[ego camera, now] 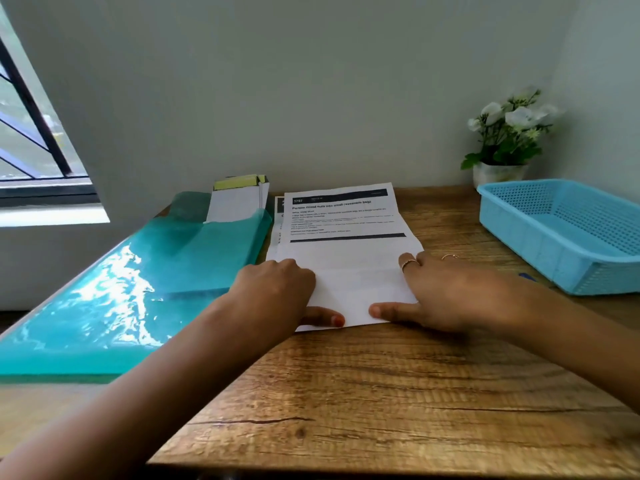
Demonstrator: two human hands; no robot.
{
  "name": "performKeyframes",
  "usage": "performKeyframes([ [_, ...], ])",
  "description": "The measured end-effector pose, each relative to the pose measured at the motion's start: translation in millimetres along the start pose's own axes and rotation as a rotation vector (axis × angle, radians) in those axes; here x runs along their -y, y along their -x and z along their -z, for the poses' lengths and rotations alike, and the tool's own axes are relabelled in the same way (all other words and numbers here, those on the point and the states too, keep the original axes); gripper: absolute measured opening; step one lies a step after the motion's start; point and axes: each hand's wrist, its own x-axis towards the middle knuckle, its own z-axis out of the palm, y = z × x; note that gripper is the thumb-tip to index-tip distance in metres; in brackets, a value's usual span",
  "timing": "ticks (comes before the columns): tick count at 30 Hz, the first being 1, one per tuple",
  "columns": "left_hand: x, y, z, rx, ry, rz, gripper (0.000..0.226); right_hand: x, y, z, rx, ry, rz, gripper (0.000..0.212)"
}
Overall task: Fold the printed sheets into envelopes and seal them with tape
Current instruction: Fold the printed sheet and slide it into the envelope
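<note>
A printed sheet (341, 220) lies on the wooden table (381, 393), its near part folded up over itself into a blank white flap (356, 289). My left hand (277, 289) presses on the flap's left edge, thumb on the fold's front corner. My right hand (446, 292) presses on the right edge, thumb flat on the paper and fingers spread; two of its fingers carry rings. Another printed sheet (278, 216) peeks out from under the top one at the left. No tape is visible.
A teal plastic folder (121, 299) lies at the left with white envelopes (239, 199) sticking out of its far pocket. A light blue perforated basket (568, 233) stands at the right. A small potted plant (502, 147) stands in the back right corner by the wall.
</note>
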Motion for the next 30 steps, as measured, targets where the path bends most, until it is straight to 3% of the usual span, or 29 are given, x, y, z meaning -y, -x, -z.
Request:
performKeyframes([
  [12,6.4,-1.6,2.7,-0.085,-0.018,-0.043,0.094,2.1,-5.5,8.4,0.035,0.033,-0.034,0.102],
  [18,10.6,-7.9,-0.2,-0.039,0.378,-0.015,0.084,-9.0,-13.5,7.7,0.001,-0.071,-0.050,0.107],
  [25,29.2,-18.4,2.5,-0.094,0.744,0.003,0.024,-27.7,-20.2,19.0,-0.139,-0.341,0.002,0.055],
  [30,46.7,-20.9,21.2,-0.269,0.797,0.038,0.019,-45.5,-19.4,43.4,-0.168,-0.565,0.144,0.014],
])
